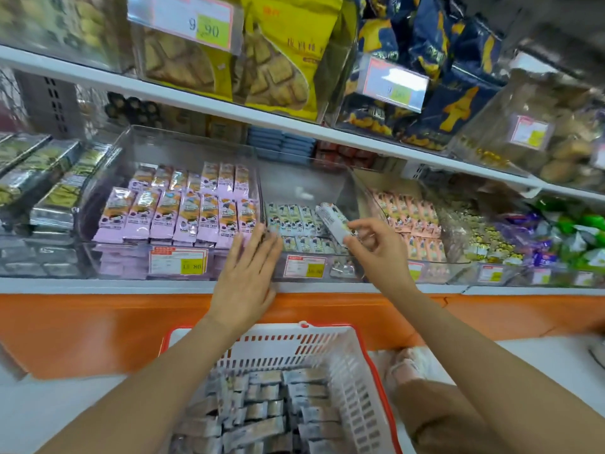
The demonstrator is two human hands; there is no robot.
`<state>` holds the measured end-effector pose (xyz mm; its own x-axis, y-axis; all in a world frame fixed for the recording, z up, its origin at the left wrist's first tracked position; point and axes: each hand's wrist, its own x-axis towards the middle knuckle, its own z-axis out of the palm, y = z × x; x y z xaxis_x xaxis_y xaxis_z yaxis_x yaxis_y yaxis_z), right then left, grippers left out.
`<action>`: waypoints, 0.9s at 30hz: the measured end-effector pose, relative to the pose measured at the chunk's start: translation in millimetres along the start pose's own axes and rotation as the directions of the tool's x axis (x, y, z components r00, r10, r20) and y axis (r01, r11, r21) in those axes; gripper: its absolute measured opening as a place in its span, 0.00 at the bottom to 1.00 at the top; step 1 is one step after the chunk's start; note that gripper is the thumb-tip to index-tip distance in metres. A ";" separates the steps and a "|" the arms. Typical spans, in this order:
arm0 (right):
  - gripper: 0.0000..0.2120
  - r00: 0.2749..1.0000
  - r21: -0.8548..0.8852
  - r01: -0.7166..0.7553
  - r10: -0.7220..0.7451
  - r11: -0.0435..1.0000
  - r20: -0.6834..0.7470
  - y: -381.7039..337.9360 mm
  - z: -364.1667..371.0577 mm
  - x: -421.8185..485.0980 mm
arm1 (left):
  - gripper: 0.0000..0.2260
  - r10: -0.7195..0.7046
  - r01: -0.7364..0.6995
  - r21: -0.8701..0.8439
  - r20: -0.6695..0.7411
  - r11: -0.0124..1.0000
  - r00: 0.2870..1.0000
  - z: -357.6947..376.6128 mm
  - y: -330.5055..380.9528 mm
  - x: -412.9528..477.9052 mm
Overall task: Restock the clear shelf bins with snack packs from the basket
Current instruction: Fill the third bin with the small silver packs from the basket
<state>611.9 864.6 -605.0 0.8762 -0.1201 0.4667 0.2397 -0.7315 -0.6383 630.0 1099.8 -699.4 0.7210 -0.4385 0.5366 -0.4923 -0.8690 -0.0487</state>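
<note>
A white store shelf (98,285) is shown carrying a row of clear, hard plastic bins. The middle clear bin (304,183) is taken as the landmark. Its front is lined with upright rows of pale green-and-white packs (294,221), and its back is bare.

Left of that bin, lilac packs (183,214) are packed tightly. Right of it, peach packs (409,217) are stacked. Below and in front of it, a white slatted basket (278,350) with a red rim is seen, filled with silvery foil snack packs (255,404).

The left hand (245,276) is laid flat at the bin's front left corner, fingers straight, with nothing held. The grip of the right hand (376,253) is closed on one snack pack (332,219), which is pinched at its lower end by thumb and fingertips just above the bin's front right.

The pack is slim, oblong and wrapped in glossy film. Its long axis is tilted, running from the grip up and left over the rows already in the bin. The placing is judged to depend on that axis being brought into line with those rows, and the right hand is the nearer one.
</note>
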 end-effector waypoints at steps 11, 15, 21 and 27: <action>0.13 0.985 -0.385 -0.159 0.172 0.909 -0.001 64.5 73.6 100.4 | 0.38 0.018 0.002 0.128 -0.155 0.992 0.988 45.8 -4.0 2.4; 0.12 0.977 -0.502 -0.167 0.210 0.848 0.029 78.5 89.2 118.2 | 0.33 0.033 -0.005 0.109 -0.259 0.994 0.965 52.1 -3.9 5.0; 0.12 0.960 -0.557 -0.184 0.269 0.810 0.074 86.1 98.8 119.2 | 0.29 0.037 -0.008 0.093 -0.323 0.996 0.946 55.3 -3.7 7.4; 0.14 0.963 -0.520 -0.171 0.252 0.837 0.090 78.3 91.4 115.2 | 0.31 0.017 0.012 0.101 -0.287 0.995 0.958 52.0 -2.3 6.3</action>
<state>769.8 854.9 -657.2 0.9424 -0.2397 0.2331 -0.1660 -0.9407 -0.2960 661.0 1087.1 -739.7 0.5422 -0.3691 0.7549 -0.4318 -0.8931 -0.1265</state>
